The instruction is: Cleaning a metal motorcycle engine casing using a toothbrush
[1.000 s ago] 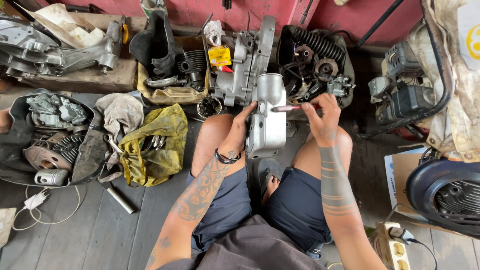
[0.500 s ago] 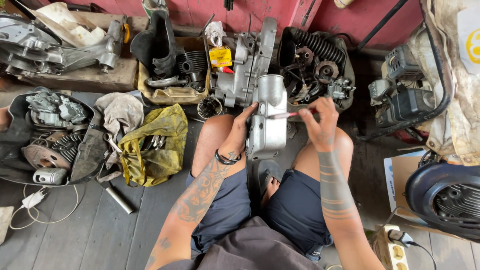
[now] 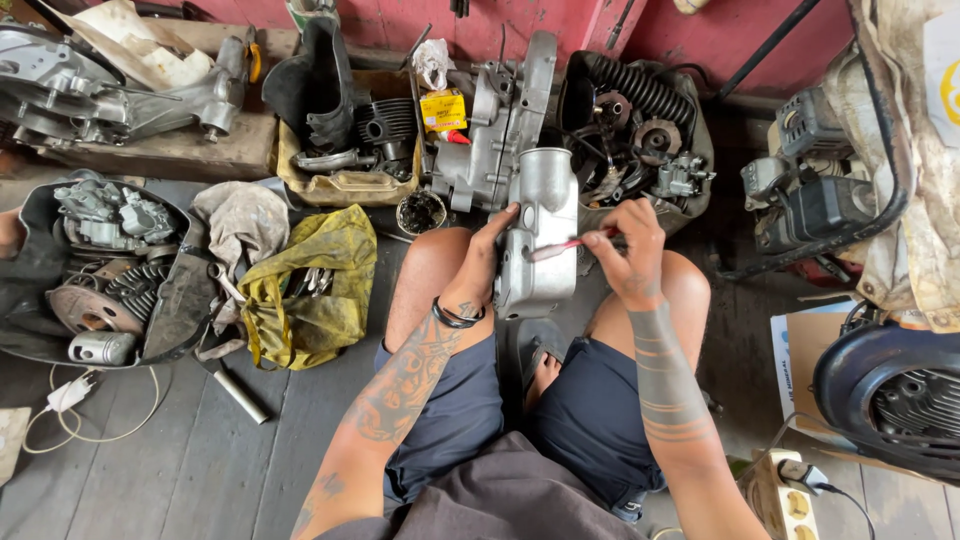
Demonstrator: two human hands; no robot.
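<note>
Seated on the floor [image 3: 150,480], knees apart. The left hand [image 3: 487,262] grips a grey metal casing [image 3: 538,240] by its left edge, held upright between the knees. The right hand [image 3: 625,250] pinches a thin red-handled tool [image 3: 556,248], its tip touching the casing's face. Just beyond, an engine case [image 3: 495,130] stands near the red wall [image 3: 520,20]. To the left lies a yellow rag [image 3: 310,290], with a tray [image 3: 30,290] of engine parts at far left.
</note>
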